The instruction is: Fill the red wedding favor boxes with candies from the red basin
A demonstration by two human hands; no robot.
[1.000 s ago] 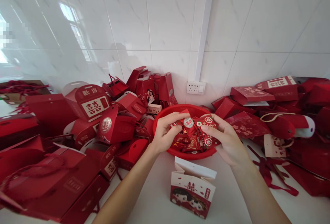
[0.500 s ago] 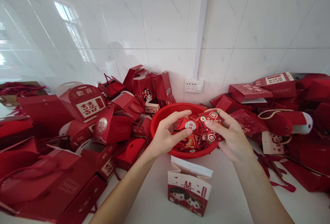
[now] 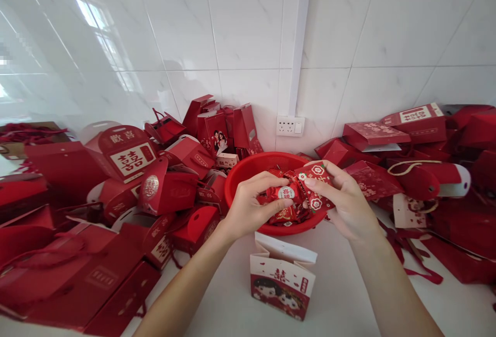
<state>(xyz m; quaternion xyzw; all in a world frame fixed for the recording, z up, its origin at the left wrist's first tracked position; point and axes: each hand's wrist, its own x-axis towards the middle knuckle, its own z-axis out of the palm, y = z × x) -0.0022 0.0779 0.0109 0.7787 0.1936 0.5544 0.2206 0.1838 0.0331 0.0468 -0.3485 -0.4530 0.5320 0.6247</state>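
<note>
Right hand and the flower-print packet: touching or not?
Touching: the head view shows the right hand with its thumb laid across the front of the flower-print packet.

In the last second, the left hand's [image 3: 248, 208] thumb has moved right and nearer, and now lies across the near edge of the round-labelled red packet [image 3: 285, 192]. Against the red plastic basin [image 3: 237, 178], the right hand [image 3: 349, 202] and its flower-printed red packet [image 3: 321, 188] have shifted slightly right.
</note>
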